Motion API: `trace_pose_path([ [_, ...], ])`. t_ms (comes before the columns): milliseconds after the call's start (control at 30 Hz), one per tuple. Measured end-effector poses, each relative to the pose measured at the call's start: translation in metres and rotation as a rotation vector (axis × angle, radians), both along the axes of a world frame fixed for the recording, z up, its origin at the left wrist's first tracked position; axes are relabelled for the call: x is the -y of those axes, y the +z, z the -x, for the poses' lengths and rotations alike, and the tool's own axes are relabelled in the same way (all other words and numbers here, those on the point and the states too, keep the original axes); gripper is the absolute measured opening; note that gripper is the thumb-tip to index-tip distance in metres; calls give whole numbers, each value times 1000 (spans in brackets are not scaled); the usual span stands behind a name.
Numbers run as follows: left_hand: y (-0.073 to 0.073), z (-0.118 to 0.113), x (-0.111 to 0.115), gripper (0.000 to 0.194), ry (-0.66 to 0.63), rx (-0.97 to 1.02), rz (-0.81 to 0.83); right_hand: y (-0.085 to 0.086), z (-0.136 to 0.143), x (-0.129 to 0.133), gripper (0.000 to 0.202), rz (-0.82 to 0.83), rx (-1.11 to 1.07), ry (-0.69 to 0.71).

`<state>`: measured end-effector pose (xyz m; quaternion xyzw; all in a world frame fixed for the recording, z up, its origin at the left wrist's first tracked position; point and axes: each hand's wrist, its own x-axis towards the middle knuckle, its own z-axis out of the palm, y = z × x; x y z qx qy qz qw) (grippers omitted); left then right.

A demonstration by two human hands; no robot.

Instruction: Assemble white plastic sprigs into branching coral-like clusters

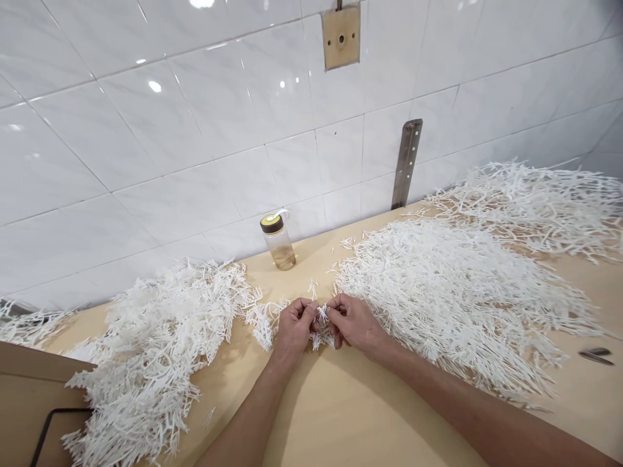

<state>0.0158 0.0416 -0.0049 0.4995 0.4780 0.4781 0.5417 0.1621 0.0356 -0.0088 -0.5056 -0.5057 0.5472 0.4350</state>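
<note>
Both hands meet at the middle of the tan table. Between my left hand (294, 324) and my right hand (354, 321) is a small white branched plastic piece (322, 312), pinched by the fingertips of each. Part of it is hidden behind the fingers. Just left of my left hand lies a small cluster of similar white branched pieces (263, 323). A few more pieces show under and between the hands. To the right of my right hand spreads a wide heap of thin white branched pieces (452, 292).
On the left a tall white heap (160, 331) reaches a brown box (34, 395). A bottle (280, 243) with brownish liquid stands near the tiled wall (195, 130). Another white pile (545, 201) lies far right. A dark metal tool (598, 355) lies at the right.
</note>
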Motion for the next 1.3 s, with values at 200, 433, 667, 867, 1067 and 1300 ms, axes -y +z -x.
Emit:
trace_pose_path([
  [200, -2, -2, 2, 36, 11, -40, -86, 2, 8, 2, 8, 46, 119, -10],
  [433, 1, -3, 5, 39, 41, 140, -7, -3, 6, -4, 15, 114, 42, -38],
  [667, 1, 2, -1, 38, 33, 267, 73, 3, -4, -2, 14, 146, -214, 62],
  [867, 3, 3, -2, 40, 15, 292, 118, 9, -7, 0, 38, 160, -439, 115],
  [1067, 5, 4, -2, 39, 21, 280, 125, 14, -13, -1, 34, 120, -341, 119],
  [1300, 6, 4, 0, 38, 25, 244, 141, 20, -26, -3, 21, -258, 219, -94],
])
